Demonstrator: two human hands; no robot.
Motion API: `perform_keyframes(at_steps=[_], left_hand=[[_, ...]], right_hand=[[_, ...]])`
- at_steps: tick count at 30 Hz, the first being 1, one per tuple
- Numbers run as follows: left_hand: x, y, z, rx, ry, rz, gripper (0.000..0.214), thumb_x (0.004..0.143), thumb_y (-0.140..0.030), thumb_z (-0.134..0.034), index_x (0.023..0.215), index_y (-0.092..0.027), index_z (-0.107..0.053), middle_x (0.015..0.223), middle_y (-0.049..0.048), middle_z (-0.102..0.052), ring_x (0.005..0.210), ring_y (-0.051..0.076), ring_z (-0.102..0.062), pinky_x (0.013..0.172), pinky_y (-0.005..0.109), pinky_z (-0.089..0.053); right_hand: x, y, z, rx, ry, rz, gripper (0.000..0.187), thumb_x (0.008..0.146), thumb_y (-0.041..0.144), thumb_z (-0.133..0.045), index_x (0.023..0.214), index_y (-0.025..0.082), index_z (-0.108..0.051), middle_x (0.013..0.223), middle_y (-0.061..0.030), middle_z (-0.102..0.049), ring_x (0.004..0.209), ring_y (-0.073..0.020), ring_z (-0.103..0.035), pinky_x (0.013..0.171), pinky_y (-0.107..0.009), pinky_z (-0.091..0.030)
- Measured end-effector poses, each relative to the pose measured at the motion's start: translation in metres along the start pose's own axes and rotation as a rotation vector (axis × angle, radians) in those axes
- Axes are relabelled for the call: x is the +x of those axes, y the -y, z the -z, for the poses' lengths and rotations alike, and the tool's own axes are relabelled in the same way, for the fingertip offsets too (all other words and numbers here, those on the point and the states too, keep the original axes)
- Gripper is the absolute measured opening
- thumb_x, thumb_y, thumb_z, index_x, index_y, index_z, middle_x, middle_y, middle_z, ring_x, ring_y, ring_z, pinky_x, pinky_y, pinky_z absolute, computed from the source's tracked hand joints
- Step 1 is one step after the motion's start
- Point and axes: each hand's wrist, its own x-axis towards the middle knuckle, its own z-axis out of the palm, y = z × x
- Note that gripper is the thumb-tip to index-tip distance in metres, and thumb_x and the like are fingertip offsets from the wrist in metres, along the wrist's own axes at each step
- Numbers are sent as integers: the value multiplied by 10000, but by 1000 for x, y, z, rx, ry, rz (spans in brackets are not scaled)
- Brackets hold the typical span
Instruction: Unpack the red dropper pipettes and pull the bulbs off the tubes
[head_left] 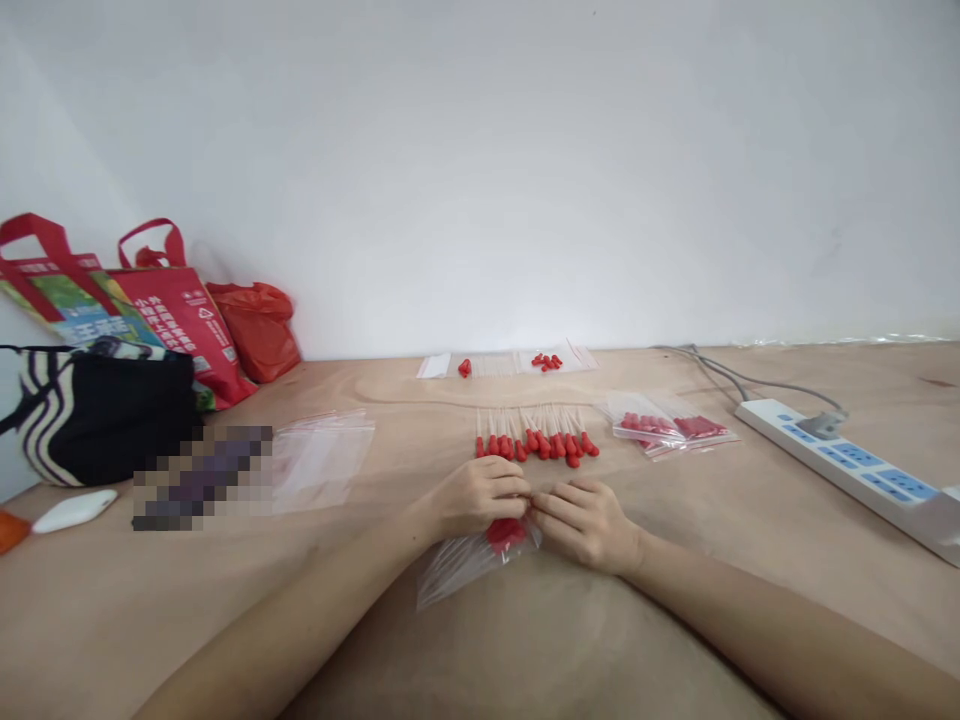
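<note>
My left hand (480, 495) and my right hand (585, 520) meet at the middle of the wooden table, both with fingers pinched on the top edge of a clear plastic bag (457, 565). The bag lies toward me and holds clear droppers with red bulbs (506, 533). Just beyond my hands a row of loose red-bulbed droppers (536, 438) lies on the table. To the right of that row sit filled clear bags (667, 425) of the same droppers.
Empty clear bags (319, 455) lie left of centre. Red shopping bags (176, 310) and a black striped bag (97, 410) stand at the far left wall. A white power strip (847, 465) with cable runs along the right. More bags with red pieces (547, 360) lie by the wall.
</note>
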Motion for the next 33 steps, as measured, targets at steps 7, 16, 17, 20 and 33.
perform_keyframes(at_steps=[7,16,17,20,33], left_hand=[[6,-2,7,-26,177,-121,306,894,-126,-303,657,-163,-493,785,34,-589,902,128,-514,835,283,-418],[10,6,33,-99,293,-12,294,898,-131,-307,733,-184,-544,874,41,-621,999,138,-520,920,309,-401],[9,8,35,-103,295,10,280,894,-134,-320,749,-187,-553,900,41,-624,1007,140,-519,929,316,-397],[3,3,36,-153,275,122,248,890,-150,-335,829,-187,-573,996,56,-618,1040,161,-509,932,343,-400],[-40,-56,37,-431,481,874,595,870,-417,-342,1374,-188,-121,1420,107,-211,1292,237,-218,1042,443,-248]], right_hand=[[6,1,2,28,94,104,341,865,105,-314,589,169,-501,553,5,-487,532,-107,-405,504,-273,-233],[-3,-7,-3,102,209,17,295,852,115,-328,623,169,-506,591,-13,-505,602,-124,-429,515,-259,-275],[-3,-8,-3,131,222,-15,282,846,123,-339,619,168,-501,600,-18,-509,617,-127,-433,516,-255,-283],[-3,-8,-4,265,265,-127,222,820,152,-376,636,165,-499,643,-33,-530,648,-134,-440,548,-247,-330],[-3,-9,3,733,341,-389,317,699,290,-612,1006,212,-610,908,-49,-628,801,-159,-518,728,-323,-405]])
